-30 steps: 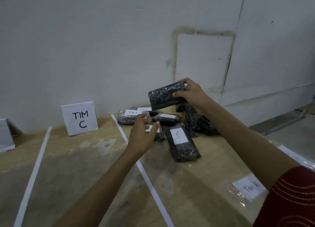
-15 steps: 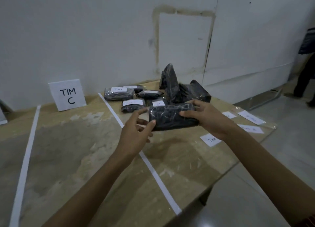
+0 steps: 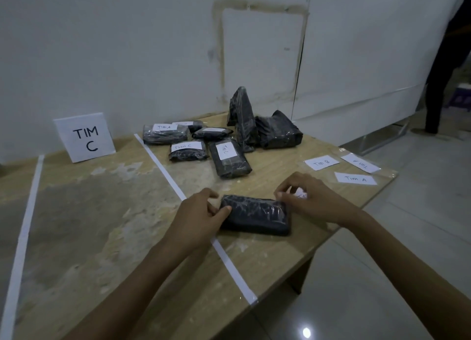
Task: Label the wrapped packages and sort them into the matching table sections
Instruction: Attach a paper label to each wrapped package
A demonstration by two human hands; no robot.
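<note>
Change: 1 s ago the right hand held this package up by the back pile, and 0.5 s ago both hands had it in the air. Now the bare package (image 3: 254, 216) lies flat on the table (image 3: 102, 212), at 6 o'clock from the pile, just right of the white tape line (image 3: 165, 171) and near the front edge. Its top face shows no label.

Left hand (image 3: 196, 212): grip clamped on the package's 9 o'clock end, thumb on top, fingers curled at the end. Right hand (image 3: 311, 202): fingertips bunched at the package's 1 o'clock corner. A white slip (image 3: 302, 195) peeks out just under that hand, its writing mostly hidden. I cannot tell if that grip is on the wrap, the slip or nothing.

Judgement: the carry is done and labelling of this one starts — a slip has to go on the top face before it can be sorted.

- Loose labels Tim B (image 3: 321, 162) and Tim A (image 3: 355, 178) lie at 2 o'clock from the package.
- The labelled packages (image 3: 187, 149) sit at 12 o'clock; 2 of them read Tim C.
- The unlabelled stack (image 3: 277, 130) is behind them, near the wall.
- The TIM C sign (image 3: 85, 138) stands at 10 o'clock, across the tape line.
- The labelled ones are all on the right of that line, so sorting looks not yet done.
</note>
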